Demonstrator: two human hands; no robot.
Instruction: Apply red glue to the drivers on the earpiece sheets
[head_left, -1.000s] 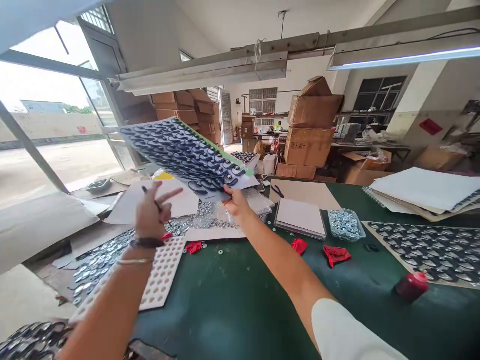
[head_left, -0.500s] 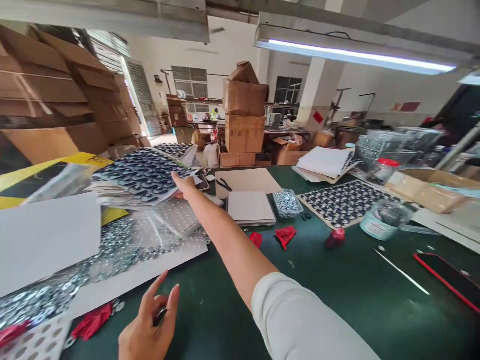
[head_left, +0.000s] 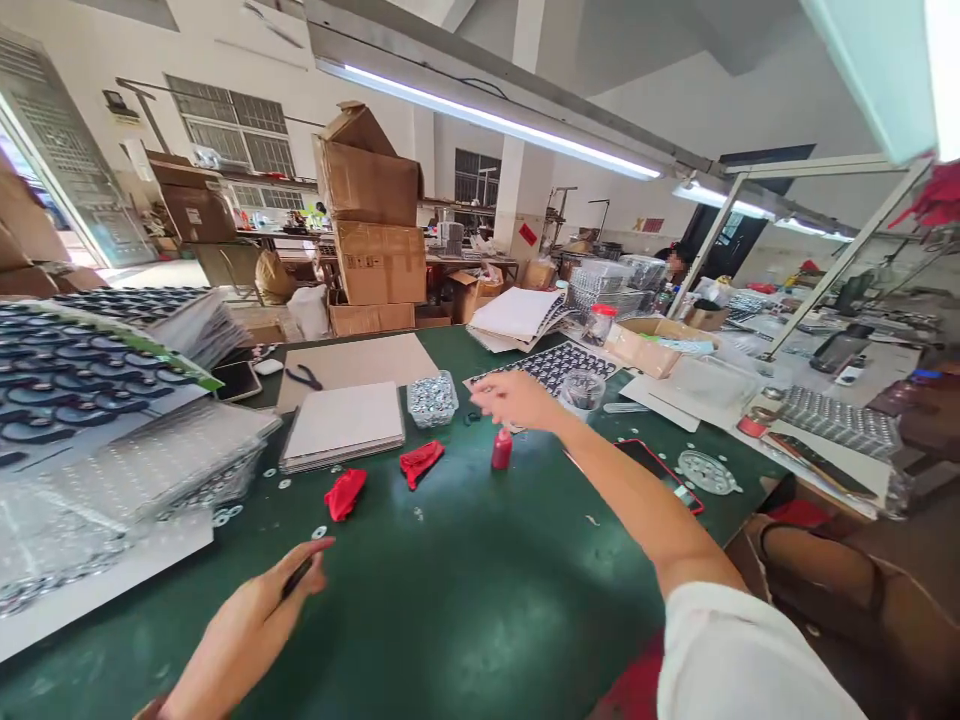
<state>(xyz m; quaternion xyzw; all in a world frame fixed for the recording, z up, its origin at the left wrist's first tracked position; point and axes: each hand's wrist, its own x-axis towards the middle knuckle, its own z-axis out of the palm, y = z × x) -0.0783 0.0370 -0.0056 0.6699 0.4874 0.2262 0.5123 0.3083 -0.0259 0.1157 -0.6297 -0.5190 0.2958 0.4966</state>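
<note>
My left hand (head_left: 259, 615) hovers low over the near left of the green table, fingers closed round a small dark object (head_left: 297, 577) whose kind I cannot make out. Across the table my right hand (head_left: 517, 400) reaches out, its fingers bent together; whatever they may hold is hidden. Just below it stands a small red bottle (head_left: 501, 452). Behind that hand lies a sheet of dark printed pieces (head_left: 566, 362). A clear tub of small metal parts (head_left: 433, 400) sits to its left, with red cloth-like finger covers (head_left: 421, 463) in front.
On the left rises a stack of printed sheets (head_left: 82, 370) over clear plastic trays (head_left: 142, 460). White cards (head_left: 345, 425) and black-handled pliers (head_left: 304, 377) lie mid-table. A red-edged phone (head_left: 660, 475) and clear round lid (head_left: 707, 472) are at right. A light fixture (head_left: 495, 115) hangs above.
My right hand has left the printed sheet stack on the left and swung right to above the red bottle. The view has turned right. My left hand keeps its small dark object.
</note>
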